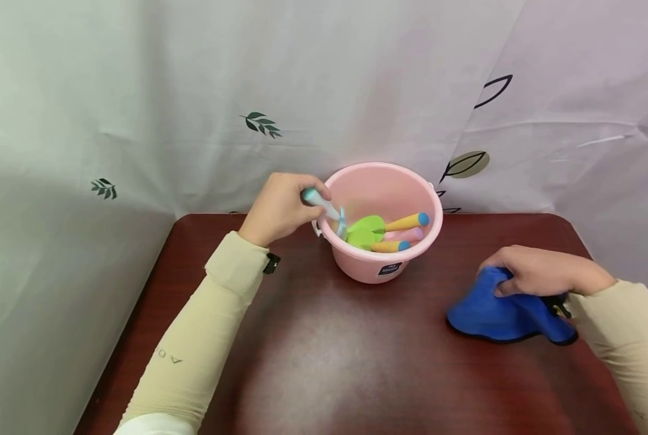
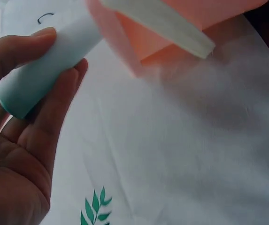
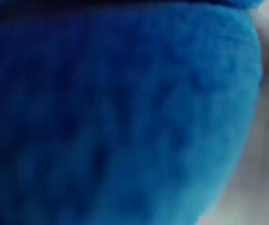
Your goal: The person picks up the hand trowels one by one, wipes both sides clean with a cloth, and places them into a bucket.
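Note:
My left hand [image 1: 285, 205] pinches the pale handle of a light blue toy rake [image 1: 342, 226] between thumb and fingers. The rake's head dips inside the left rim of a pink bucket [image 1: 367, 269]. In the left wrist view the rake handle [image 2: 45, 70] is whitish with a teal end, and the bucket wall [image 2: 111, 33] shows beyond it. Over the table's right side, my right hand [image 1: 546, 272] grips a blue cloth [image 1: 481, 311] with a black edge. That cloth [image 3: 125, 117] fills most of the right wrist view, blurred.
Inside the bucket lie green toy shovels [image 1: 369, 225] with yellow handles [image 1: 405, 222] tipped in blue, and a pink handle [image 1: 407, 234]. The bucket stands near the back edge of a dark red table [image 1: 313, 350]. Pale leaf-print sheeting [image 1: 209, 90] hangs behind and at both sides.

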`<state>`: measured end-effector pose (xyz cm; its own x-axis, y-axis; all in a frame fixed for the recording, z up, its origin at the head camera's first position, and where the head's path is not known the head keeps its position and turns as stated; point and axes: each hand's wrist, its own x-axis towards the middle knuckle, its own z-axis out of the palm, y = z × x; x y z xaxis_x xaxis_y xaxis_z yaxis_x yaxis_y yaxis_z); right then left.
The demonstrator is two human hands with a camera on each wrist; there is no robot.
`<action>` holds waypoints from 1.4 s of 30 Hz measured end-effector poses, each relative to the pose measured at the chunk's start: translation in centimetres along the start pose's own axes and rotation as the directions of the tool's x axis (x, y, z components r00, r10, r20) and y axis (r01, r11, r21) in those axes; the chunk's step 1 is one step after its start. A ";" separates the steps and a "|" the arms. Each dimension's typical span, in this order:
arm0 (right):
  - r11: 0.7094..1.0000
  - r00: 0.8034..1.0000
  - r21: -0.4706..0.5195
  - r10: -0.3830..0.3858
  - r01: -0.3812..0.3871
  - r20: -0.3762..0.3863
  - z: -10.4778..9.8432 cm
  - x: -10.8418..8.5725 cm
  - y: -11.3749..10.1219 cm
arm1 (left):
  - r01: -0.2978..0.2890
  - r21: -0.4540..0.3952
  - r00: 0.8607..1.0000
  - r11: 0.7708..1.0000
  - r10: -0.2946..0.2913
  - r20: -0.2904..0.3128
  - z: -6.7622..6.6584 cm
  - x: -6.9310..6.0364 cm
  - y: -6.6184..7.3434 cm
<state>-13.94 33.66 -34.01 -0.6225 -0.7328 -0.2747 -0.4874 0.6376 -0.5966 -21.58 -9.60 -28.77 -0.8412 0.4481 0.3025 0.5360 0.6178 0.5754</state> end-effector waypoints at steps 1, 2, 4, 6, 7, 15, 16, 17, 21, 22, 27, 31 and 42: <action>0.999 0.999 0.029 0.015 -0.016 0.037 -0.1 0.5 0.3 | 0.013 0.023 1.000 1.000 -0.014 0.015 0.2 0.1 0.1; 0.998 0.997 0.055 0.033 -0.036 0.069 -0.3 0.9 0.5 | 0.027 0.041 0.999 0.999 -0.028 0.028 0.3 0.2 0.1; 0.989 0.988 0.114 0.083 -0.098 0.129 -0.5 1.9 1.0 | 0.049 0.078 0.998 0.996 -0.053 0.046 0.6 0.4 0.3; 0.978 0.977 0.136 0.133 -0.157 0.166 -0.7 2.7 1.4 | 0.061 0.106 0.996 0.993 -0.068 0.058 1.0 0.5 0.3; 0.974 0.972 0.142 0.152 -0.178 0.178 -0.8 3.1 1.7 | 0.066 0.113 0.995 0.991 -0.074 0.064 1.1 0.6 0.4; 0.983 0.976 0.033 0.174 -0.180 0.134 -0.4 5.9 4.5 | 0.102 0.194 0.985 0.976 -0.126 0.118 2.5 1.7 1.7; 0.985 0.978 0.005 0.173 -0.175 0.118 -0.2 6.1 4.7 | 0.104 0.201 0.983 0.974 -0.131 0.127 2.7 1.9 1.9; 0.984 0.979 -0.020 0.176 -0.175 0.104 0.0 6.3 4.9 | 0.097 0.218 0.982 0.971 -0.129 0.136 2.8 2.0 2.0; 0.974 0.978 -0.114 0.204 -0.197 0.051 0.6 7.3 5.2 | 0.087 0.269 0.977 0.959 -0.135 0.164 3.6 2.4 2.3; 0.969 0.977 -0.140 0.211 -0.204 0.032 0.7 7.5 5.3 | 0.086 0.283 0.976 0.955 -0.138 0.170 3.7 2.5 2.3; 0.943 0.970 -0.228 0.231 -0.242 -0.074 1.3 8.2 5.6 | 0.080 0.341 0.965 0.937 -0.159 0.211 4.5 3.0 3.0; 0.949 0.963 -0.194 0.219 -0.247 -0.158 1.7 8.1 6.3 | 0.018 0.386 0.952 0.922 -0.133 0.274 5.3 3.3 3.8; 0.952 0.955 -0.139 0.250 -0.273 -0.161 1.4 6.0 7.6 | -0.104 0.414 0.912 0.904 -0.079 0.402 8.4 3.5 5.9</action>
<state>-20.51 33.74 -41.27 -0.8149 -0.5021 -0.2895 -0.3796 0.8398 -0.3881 -20.75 1.03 -30.72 -0.7813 0.6197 -0.0749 0.6015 0.7795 0.1747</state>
